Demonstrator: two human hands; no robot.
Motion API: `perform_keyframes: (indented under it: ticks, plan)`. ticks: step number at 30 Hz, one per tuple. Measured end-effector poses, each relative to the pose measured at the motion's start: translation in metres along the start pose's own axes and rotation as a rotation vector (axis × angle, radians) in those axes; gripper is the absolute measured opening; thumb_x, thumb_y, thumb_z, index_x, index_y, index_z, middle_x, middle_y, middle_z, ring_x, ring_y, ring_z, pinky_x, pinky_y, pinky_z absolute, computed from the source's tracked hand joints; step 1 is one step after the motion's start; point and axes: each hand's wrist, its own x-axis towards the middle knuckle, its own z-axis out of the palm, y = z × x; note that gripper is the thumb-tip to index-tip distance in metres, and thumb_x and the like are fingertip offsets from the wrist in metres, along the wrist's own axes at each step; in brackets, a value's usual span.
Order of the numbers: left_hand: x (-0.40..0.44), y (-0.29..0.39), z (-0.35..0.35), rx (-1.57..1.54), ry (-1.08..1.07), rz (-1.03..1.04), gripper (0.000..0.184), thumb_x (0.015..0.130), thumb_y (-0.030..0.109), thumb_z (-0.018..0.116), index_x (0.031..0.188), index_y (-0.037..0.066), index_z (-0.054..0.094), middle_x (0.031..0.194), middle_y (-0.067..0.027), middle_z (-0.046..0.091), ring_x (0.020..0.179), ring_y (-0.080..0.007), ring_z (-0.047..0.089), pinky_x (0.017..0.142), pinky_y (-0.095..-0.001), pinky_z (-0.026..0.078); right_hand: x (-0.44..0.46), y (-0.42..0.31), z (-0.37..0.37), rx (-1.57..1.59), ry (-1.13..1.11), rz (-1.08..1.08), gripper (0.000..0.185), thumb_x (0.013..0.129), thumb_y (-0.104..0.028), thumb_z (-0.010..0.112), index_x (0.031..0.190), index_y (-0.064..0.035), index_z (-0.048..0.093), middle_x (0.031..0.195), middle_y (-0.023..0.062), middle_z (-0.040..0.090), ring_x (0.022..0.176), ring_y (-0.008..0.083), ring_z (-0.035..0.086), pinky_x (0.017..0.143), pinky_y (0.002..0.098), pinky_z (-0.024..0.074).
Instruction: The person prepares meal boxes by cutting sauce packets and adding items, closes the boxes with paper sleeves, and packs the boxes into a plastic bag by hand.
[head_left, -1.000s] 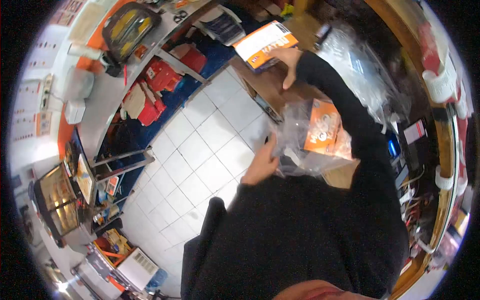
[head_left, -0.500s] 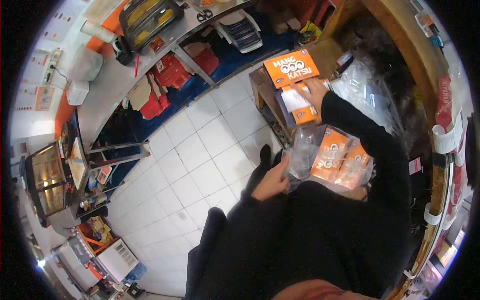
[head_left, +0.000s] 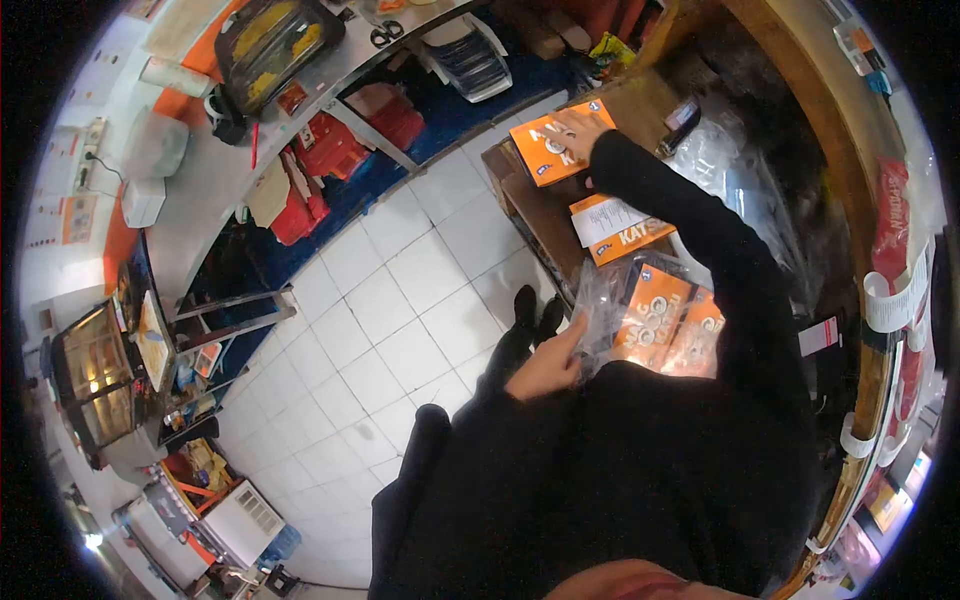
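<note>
My left hand point(head_left: 548, 365) is closed on the edge of a clear plastic bag point(head_left: 598, 312). Inside the bag lie two orange boxes point(head_left: 648, 322) with white lettering, side by side against my body. Farther out, my right hand point(head_left: 578, 140) reaches over another orange box point(head_left: 540, 162), fingers across its printed top and thumb at its near side. Between that box and the bag rests an orange box reading "KATSU" point(head_left: 640, 238), with a white paper slip point(head_left: 607, 219) on it.
The boxes stand on a brown wooden surface point(head_left: 500, 170). Crumpled clear plastic point(head_left: 725, 165) lies to its right. A metal counter point(head_left: 345, 75) with scissors point(head_left: 386, 34) runs along the far left, red cartons point(head_left: 335, 147) beneath. White floor tiles point(head_left: 400, 270) extend leftward.
My right hand has moved from the slip-covered box to the farther orange box. The slip-covered box now lies turned, nearer the bag. My left hand still grips the bag.
</note>
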Motion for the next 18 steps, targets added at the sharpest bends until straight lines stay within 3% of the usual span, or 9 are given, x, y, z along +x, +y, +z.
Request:
perform_keyframes:
  ticks: [4,5,7,9,12,14,15,16,18]
  plan:
    - [0.001,-0.01,0.008,0.117,0.198,0.289,0.069,0.067,0.003,0.045,0.131,0.003,0.018,0.118,-0.0278,0.039,0.09,-0.0367,0.053,0.076,-0.0352,0.043,0.039,0.005,0.047,-0.182,-0.009,-0.053,0.105,0.051,-0.008,0.075,0.135,-0.0237,0.013,0.132,0.018,0.025,0.12,0.034,0.029,0.094,0.0466,0.0279]
    - [0.003,-0.01,0.01,0.043,0.137,0.144,0.069,0.067,0.002,0.045,0.131,0.003,0.019,0.113,-0.0282,0.043,0.088,-0.0373,0.053,0.075,-0.0357,0.043,0.044,0.009,0.056,-0.232,0.05,-0.055,0.102,0.054,-0.009,0.075,0.135,-0.0227,0.015,0.131,0.0188,0.027,0.118,0.0343,0.032,0.094,0.0455,0.0294]
    - [0.009,-0.013,0.016,0.051,0.189,0.238,0.069,0.067,0.002,0.045,0.131,0.004,0.019,0.108,-0.0282,0.046,0.086,-0.0379,0.053,0.074,-0.0355,0.043,0.078,0.047,0.102,0.121,0.167,0.13,0.07,0.062,-0.04,0.062,0.119,-0.0076,0.036,0.116,0.022,0.042,0.107,0.0345,0.042,0.089,0.0432,0.034]
    - [0.011,-0.016,0.018,0.063,0.207,0.293,0.069,0.066,0.001,0.045,0.131,0.003,0.02,0.1,-0.0283,0.05,0.082,-0.0397,0.053,0.071,-0.0347,0.043,0.063,0.035,0.059,0.582,0.343,0.433,0.083,0.062,-0.07,0.051,0.093,0.0077,0.053,0.095,0.0254,0.054,0.094,0.0365,0.05,0.085,0.0383,0.0373]
    - [0.006,0.007,-0.002,0.02,0.023,0.032,0.069,0.07,0.002,0.048,0.132,0.006,0.019,0.121,-0.0213,0.042,0.093,-0.0273,0.054,0.08,-0.0313,0.043,-0.026,-0.004,-0.055,0.946,0.596,0.75,0.088,0.038,-0.054,0.072,0.112,-0.0102,0.051,0.101,0.0221,0.049,0.092,0.0355,0.048,0.082,0.0387,0.0386]
    - [0.005,0.007,0.0,-0.203,0.148,0.066,0.065,0.068,0.001,0.045,0.129,0.001,0.025,0.082,-0.0233,0.053,0.062,-0.0239,0.054,0.06,-0.0324,0.043,-0.115,0.014,-0.069,-0.101,0.785,0.169,0.102,0.031,-0.044,0.073,0.124,-0.0191,0.04,0.104,0.0211,0.046,0.092,0.0357,0.048,0.083,0.0377,0.0386]
    - [0.009,0.008,-0.004,-0.099,0.162,0.107,0.065,0.068,0.002,0.046,0.129,0.001,0.025,0.082,-0.0226,0.053,0.06,-0.0206,0.053,0.058,-0.0315,0.043,-0.156,-0.011,-0.096,0.066,0.825,0.209,0.099,0.035,-0.039,0.074,0.125,-0.0125,0.04,0.105,0.0219,0.045,0.092,0.0348,0.049,0.083,0.0374,0.039]
    - [0.013,0.012,-0.006,-0.054,0.165,0.151,0.065,0.068,0.001,0.046,0.129,0.001,0.024,0.086,-0.0232,0.053,0.062,-0.02,0.053,0.059,-0.031,0.043,-0.185,-0.015,-0.104,0.539,0.853,-0.038,0.097,0.043,-0.027,0.073,0.129,-0.0077,0.031,0.108,0.0207,0.045,0.093,0.0319,0.05,0.086,0.0377,0.0379]
    - [0.02,0.026,-0.008,-0.022,0.178,0.242,0.066,0.069,0.0,0.046,0.13,-0.002,0.021,0.096,-0.0253,0.052,0.071,-0.0217,0.056,0.064,-0.0303,0.044,-0.23,-0.104,-0.14,1.549,0.961,0.418,0.084,0.057,-0.009,0.062,0.131,-0.0053,0.021,0.098,0.0136,0.052,0.086,0.0227,0.055,0.073,0.0309,0.0468]
